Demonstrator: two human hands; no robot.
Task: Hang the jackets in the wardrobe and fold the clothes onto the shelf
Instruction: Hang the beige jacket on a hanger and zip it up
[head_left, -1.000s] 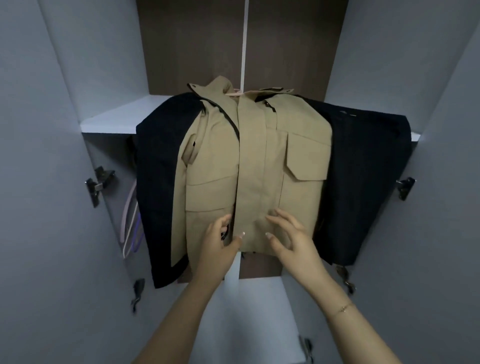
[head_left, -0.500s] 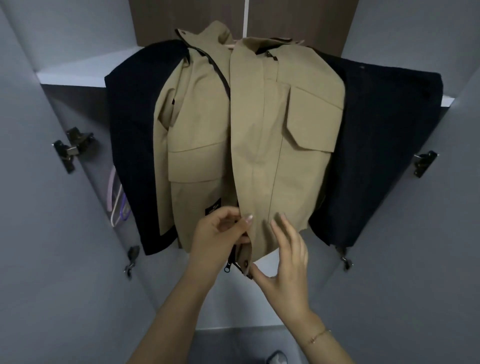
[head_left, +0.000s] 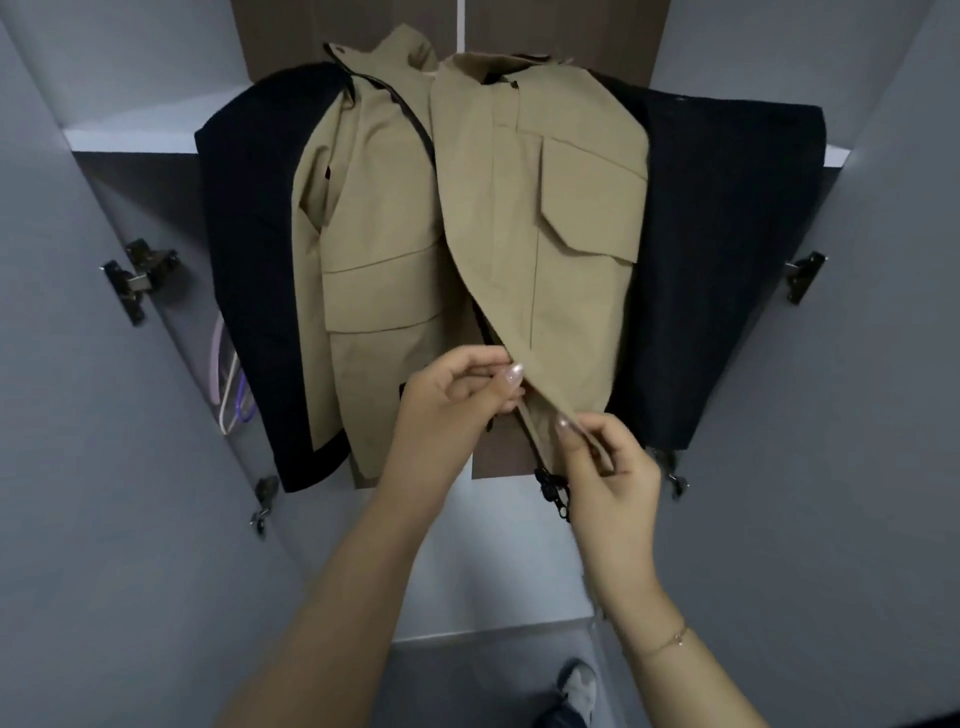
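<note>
A beige jacket (head_left: 395, 249) with flap pockets hangs in the open wardrobe, its black sleeves (head_left: 249, 270) spread to both sides. Its front is unzipped at the bottom. My left hand (head_left: 452, 400) pinches the lower edge of the left front panel. My right hand (head_left: 605, 467) pinches the bottom corner of the right front panel. A black zipper pull (head_left: 553, 486) dangles just left of my right hand. The hanger itself is hidden under the collar.
A white shelf (head_left: 130, 140) runs behind the jacket's shoulders. Spare pink and purple hangers (head_left: 228, 384) hang at the left behind the sleeve. Grey wardrobe doors (head_left: 78, 467) stand open on both sides, with metal hinges (head_left: 137, 275). My shoe (head_left: 576, 686) shows on the floor below.
My hands went from resting on the jacket's lower front to pinching its two bottom front edges, which now part. The view tilted downward and closer.
</note>
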